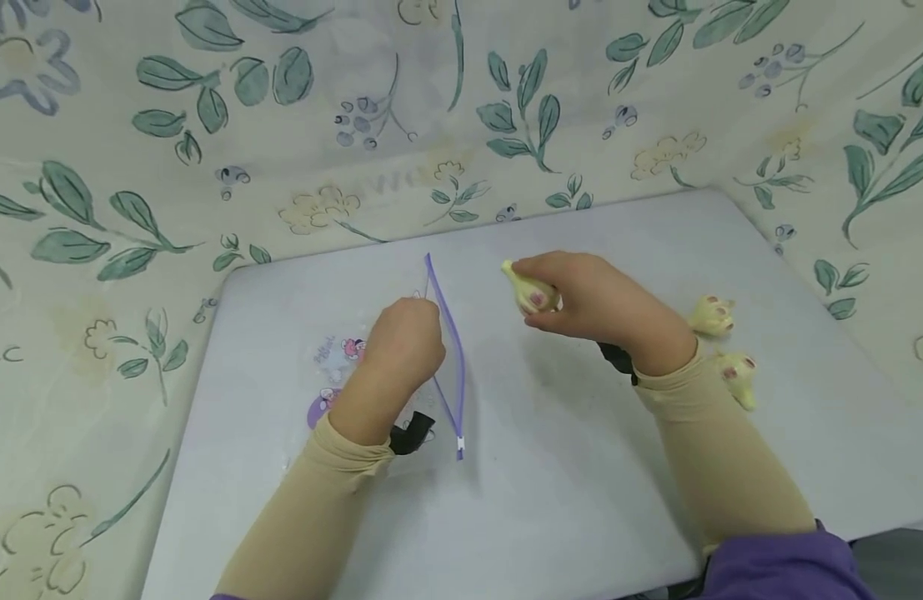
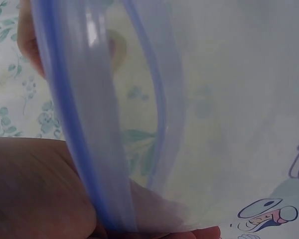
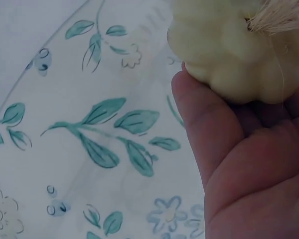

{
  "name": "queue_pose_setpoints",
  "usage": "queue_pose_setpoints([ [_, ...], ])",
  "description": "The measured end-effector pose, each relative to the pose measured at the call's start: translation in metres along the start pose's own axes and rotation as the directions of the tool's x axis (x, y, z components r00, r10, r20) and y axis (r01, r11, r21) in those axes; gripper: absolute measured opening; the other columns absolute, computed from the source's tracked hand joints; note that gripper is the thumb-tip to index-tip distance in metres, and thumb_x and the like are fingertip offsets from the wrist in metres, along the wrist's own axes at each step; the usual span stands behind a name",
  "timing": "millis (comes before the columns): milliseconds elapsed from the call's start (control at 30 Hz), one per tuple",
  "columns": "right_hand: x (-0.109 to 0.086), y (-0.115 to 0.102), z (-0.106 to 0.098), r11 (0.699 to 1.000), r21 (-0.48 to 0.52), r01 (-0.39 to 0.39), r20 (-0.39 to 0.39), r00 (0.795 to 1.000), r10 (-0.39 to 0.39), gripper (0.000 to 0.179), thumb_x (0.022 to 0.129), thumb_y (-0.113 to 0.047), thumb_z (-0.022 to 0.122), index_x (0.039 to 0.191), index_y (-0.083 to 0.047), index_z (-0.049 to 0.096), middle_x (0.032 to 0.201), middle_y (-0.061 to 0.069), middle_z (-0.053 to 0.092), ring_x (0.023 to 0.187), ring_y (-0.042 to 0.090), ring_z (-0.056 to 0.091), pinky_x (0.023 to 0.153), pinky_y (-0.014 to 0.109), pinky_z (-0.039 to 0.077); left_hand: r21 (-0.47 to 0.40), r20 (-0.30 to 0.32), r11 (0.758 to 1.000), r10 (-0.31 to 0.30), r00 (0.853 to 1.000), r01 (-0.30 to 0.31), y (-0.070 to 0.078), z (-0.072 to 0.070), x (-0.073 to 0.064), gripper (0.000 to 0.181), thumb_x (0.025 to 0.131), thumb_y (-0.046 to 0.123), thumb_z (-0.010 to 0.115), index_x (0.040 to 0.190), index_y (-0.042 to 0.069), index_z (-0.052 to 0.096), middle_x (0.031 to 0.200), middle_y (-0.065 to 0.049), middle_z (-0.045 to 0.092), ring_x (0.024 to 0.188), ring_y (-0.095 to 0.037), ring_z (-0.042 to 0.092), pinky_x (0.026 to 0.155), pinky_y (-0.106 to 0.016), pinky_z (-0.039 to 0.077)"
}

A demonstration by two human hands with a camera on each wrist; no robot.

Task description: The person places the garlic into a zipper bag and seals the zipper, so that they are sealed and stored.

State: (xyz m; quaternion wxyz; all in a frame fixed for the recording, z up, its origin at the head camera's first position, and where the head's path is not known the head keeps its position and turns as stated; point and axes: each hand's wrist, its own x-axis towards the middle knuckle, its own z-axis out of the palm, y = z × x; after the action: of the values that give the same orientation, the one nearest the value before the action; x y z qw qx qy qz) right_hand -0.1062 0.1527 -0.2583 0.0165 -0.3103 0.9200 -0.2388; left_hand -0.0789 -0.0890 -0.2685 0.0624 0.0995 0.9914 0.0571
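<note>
My left hand (image 1: pixel 408 337) grips one side of the mouth of a clear zip bag (image 1: pixel 333 358), which carries cartoon prints. The bag's purple zip strip (image 1: pixel 459 367) bows apart on the right, so the mouth gapes, and a white slider sits at its near end. Close up in the left wrist view, the blue-purple zip edge (image 2: pixel 65 84) runs down between the thumb and fingers. To the right of the mouth, my right hand (image 1: pixel 596 296) holds a pale garlic bulb (image 1: pixel 532 292) above the table, stem pointing left. Dry roots (image 3: pixel 281 20) show on the bulb's underside in the right wrist view.
Two more garlic bulbs lie on the white table (image 1: pixel 551 500) at the right: one (image 1: pixel 711 316) farther back, another (image 1: pixel 737 377) beside the right sleeve. A floral cloth (image 1: pixel 401 125) rises behind the table and along its sides.
</note>
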Motion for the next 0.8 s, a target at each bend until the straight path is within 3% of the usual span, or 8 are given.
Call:
queue_pose_setpoints([
  [167, 0.007, -0.01, 0.004, 0.998, -0.045, 0.033, 0.045, 0.999, -0.031, 0.06, 0.081, -0.029, 0.073, 0.136, -0.014, 0.052, 0.131, 0.001, 0.057, 0.111, 0.016, 0.055, 0.098, 0.035, 0.046, 0.008, -0.024, 1.0, 0.018, 1.0, -0.018, 0.001, 0.001, 0.0, 0.009, 0.079, 0.0, 0.056, 0.082, 0.0, 0.064, 0.083, -0.013, 0.065, 0.077, -0.024, 0.061, 0.073, -0.039, 0.053],
  [500, 0.018, -0.017, 0.018, 0.99, -0.05, 0.129, 0.059, 0.99, -0.126, 0.058, 0.082, -0.03, 0.071, 0.134, -0.012, 0.054, 0.132, 0.002, 0.058, 0.118, 0.016, 0.055, 0.101, 0.034, 0.044, -0.02, -0.004, 1.0, -0.006, 1.0, 0.006, 0.004, 0.002, 0.001, 0.006, 0.075, 0.005, 0.064, 0.08, 0.002, 0.064, 0.081, -0.011, 0.064, 0.073, -0.023, 0.059, 0.068, -0.037, 0.053],
  [667, 0.021, -0.021, 0.021, 0.987, -0.031, 0.156, 0.058, 0.986, -0.154, 0.055, 0.083, -0.03, 0.07, 0.133, -0.014, 0.055, 0.13, 0.0, 0.059, 0.115, 0.014, 0.056, 0.1, 0.033, 0.045, -0.057, 0.048, 0.996, -0.062, 0.997, 0.065, 0.004, 0.002, 0.003, 0.035, 0.07, 0.032, 0.081, 0.08, 0.004, 0.063, 0.079, -0.007, 0.062, 0.074, -0.021, 0.057, 0.067, -0.035, 0.051],
  [800, 0.023, -0.023, 0.024, 0.986, -0.009, 0.168, 0.07, 0.983, -0.167, 0.056, 0.082, -0.029, 0.071, 0.134, -0.014, 0.054, 0.131, 0.0, 0.058, 0.118, 0.014, 0.055, 0.1, 0.032, 0.045, -0.077, 0.065, 0.991, -0.103, 0.993, 0.108, 0.004, 0.002, 0.004, 0.049, 0.063, 0.043, 0.085, 0.083, 0.005, 0.062, 0.08, -0.005, 0.061, 0.075, -0.021, 0.056, 0.065, -0.033, 0.049],
])
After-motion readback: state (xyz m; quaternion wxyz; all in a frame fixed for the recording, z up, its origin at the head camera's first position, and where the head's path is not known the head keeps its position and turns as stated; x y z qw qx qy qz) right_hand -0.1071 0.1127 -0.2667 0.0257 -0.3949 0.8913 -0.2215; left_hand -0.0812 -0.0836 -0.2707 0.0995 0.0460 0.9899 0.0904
